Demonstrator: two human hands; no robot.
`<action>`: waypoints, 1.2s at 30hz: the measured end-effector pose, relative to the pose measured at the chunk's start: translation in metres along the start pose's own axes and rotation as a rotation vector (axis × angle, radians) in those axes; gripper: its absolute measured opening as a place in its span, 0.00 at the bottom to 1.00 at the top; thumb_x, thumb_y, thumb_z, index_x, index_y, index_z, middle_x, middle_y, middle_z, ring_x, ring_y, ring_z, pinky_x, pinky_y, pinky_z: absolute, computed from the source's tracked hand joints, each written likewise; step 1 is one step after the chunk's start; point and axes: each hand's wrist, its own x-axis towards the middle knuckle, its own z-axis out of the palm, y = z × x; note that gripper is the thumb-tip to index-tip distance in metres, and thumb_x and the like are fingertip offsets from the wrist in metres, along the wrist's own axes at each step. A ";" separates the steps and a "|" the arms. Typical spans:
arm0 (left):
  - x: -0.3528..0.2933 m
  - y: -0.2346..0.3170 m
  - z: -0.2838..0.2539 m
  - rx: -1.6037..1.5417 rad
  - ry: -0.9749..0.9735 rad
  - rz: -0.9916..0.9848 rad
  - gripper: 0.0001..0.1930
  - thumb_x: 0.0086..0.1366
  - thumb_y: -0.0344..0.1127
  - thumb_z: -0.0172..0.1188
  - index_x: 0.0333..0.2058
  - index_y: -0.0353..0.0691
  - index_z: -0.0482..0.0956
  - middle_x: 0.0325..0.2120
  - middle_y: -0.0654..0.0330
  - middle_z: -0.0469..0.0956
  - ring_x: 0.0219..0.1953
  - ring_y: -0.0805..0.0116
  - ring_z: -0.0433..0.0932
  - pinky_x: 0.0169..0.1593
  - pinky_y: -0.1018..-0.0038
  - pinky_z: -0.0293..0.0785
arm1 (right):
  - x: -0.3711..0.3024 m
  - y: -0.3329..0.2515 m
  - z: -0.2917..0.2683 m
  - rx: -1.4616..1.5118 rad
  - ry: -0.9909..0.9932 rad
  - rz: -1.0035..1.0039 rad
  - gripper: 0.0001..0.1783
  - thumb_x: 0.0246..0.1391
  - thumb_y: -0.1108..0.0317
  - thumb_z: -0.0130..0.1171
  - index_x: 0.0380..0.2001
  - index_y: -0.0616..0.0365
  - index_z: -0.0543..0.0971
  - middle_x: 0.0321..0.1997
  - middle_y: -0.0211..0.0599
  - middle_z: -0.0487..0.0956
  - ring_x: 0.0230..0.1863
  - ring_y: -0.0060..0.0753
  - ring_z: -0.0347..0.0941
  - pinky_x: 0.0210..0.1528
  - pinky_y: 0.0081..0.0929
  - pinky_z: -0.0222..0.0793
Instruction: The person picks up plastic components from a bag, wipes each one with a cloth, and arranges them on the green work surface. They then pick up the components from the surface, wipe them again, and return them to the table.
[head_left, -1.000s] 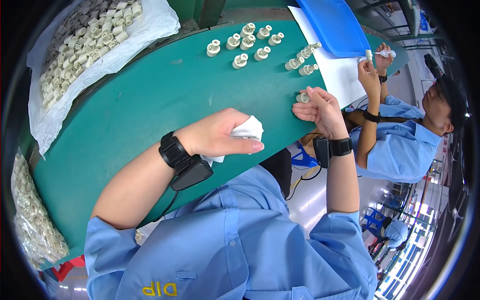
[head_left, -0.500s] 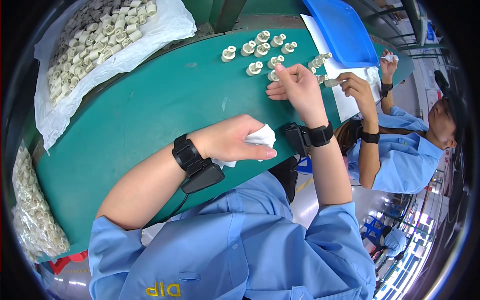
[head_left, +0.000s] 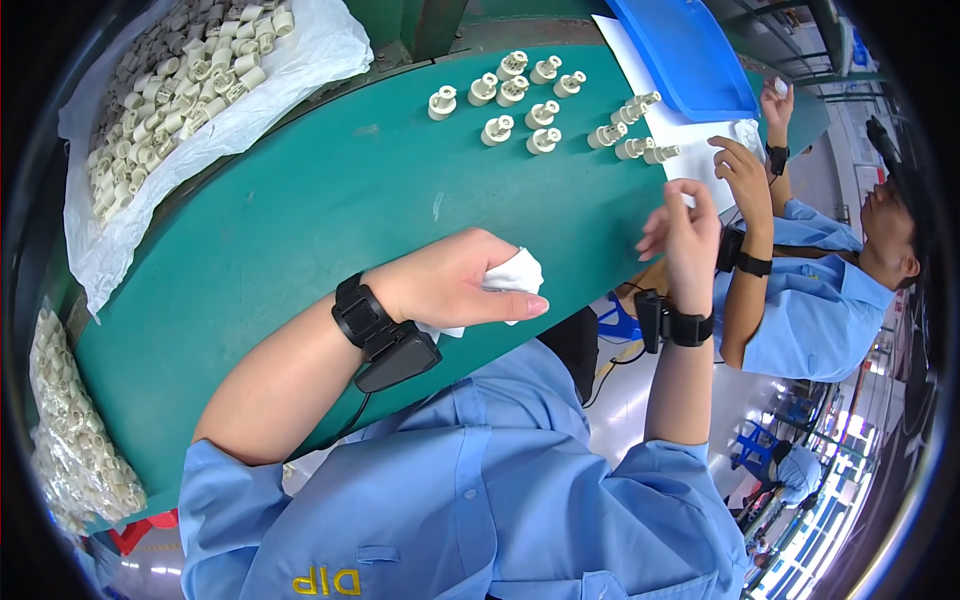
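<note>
My left hand (head_left: 450,280) is closed round a crumpled white cloth (head_left: 515,274) above the green tabletop, thumb lying across the front of it. Over the table's right edge, my right hand (head_left: 688,235) is raised, its fingers loosely bent and apart, slightly smeared by motion. I make out no part in it; a small white patch between thumb and finger could be the paper behind. Beyond it, cream plastic fittings with round bases and narrower tops stand in a loose group (head_left: 512,91). Several more fittings (head_left: 634,148) lean or lie closer to the white paper (head_left: 690,160).
A white-lined bin of cream fittings (head_left: 345,45) stands at the far left, a clear bag of them (head_left: 75,430) below. A blue tray (head_left: 690,60) lies at the far right. A co-worker's hand (head_left: 742,175) hovers beside the paper; their other hand (head_left: 776,105) holds something white.
My right hand has moved right and nearer, away from the standing fittings. The co-worker's nearer hand has withdrawn from the fitting it was touching. My left hand keeps the cloth.
</note>
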 end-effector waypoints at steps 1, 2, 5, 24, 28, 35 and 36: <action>0.001 0.000 0.000 0.002 -0.005 0.001 0.16 0.62 0.44 0.63 0.27 0.36 0.77 0.20 0.67 0.74 0.22 0.81 0.70 0.25 0.78 0.66 | 0.005 0.003 -0.010 0.015 0.052 -0.010 0.18 0.63 0.53 0.52 0.44 0.58 0.69 0.19 0.33 0.75 0.13 0.25 0.72 0.13 0.19 0.67; 0.001 0.001 0.001 0.010 0.003 -0.001 0.15 0.63 0.44 0.63 0.27 0.36 0.77 0.20 0.67 0.75 0.22 0.81 0.71 0.26 0.79 0.66 | 0.011 0.005 -0.017 0.017 0.060 -0.009 0.18 0.63 0.53 0.52 0.44 0.58 0.69 0.19 0.33 0.75 0.13 0.25 0.72 0.13 0.19 0.67; 0.001 0.002 0.000 0.031 0.014 -0.005 0.15 0.63 0.43 0.63 0.27 0.37 0.77 0.20 0.67 0.76 0.23 0.80 0.71 0.26 0.79 0.67 | 0.037 0.006 -0.028 -0.007 0.107 0.074 0.24 0.62 0.49 0.53 0.48 0.59 0.68 0.20 0.34 0.76 0.15 0.26 0.73 0.15 0.19 0.68; 0.000 0.000 -0.001 0.024 0.027 -0.042 0.12 0.62 0.40 0.64 0.26 0.38 0.78 0.19 0.67 0.77 0.21 0.81 0.71 0.25 0.79 0.65 | 0.095 0.032 -0.039 0.507 -0.363 0.294 0.28 0.67 0.49 0.40 0.51 0.67 0.69 0.36 0.55 0.82 0.31 0.37 0.82 0.33 0.23 0.81; 0.001 0.000 0.000 0.025 0.017 -0.010 0.14 0.63 0.42 0.63 0.26 0.37 0.76 0.19 0.68 0.74 0.21 0.83 0.70 0.24 0.80 0.66 | 0.093 0.032 -0.037 0.468 -0.370 0.285 0.30 0.66 0.48 0.42 0.50 0.70 0.71 0.35 0.54 0.82 0.31 0.36 0.82 0.32 0.24 0.81; 0.001 -0.001 0.000 0.035 0.016 -0.008 0.13 0.62 0.40 0.64 0.26 0.37 0.78 0.19 0.67 0.75 0.21 0.82 0.70 0.24 0.79 0.65 | 0.097 0.034 -0.043 0.388 -0.378 0.339 0.29 0.66 0.47 0.43 0.48 0.67 0.72 0.37 0.54 0.82 0.34 0.39 0.83 0.35 0.25 0.82; 0.001 -0.001 0.000 0.039 0.021 -0.003 0.12 0.62 0.40 0.64 0.26 0.37 0.78 0.19 0.67 0.76 0.21 0.81 0.71 0.24 0.79 0.65 | 0.099 0.035 -0.047 0.411 -0.420 0.353 0.28 0.66 0.47 0.44 0.48 0.67 0.72 0.37 0.54 0.82 0.35 0.39 0.83 0.35 0.26 0.82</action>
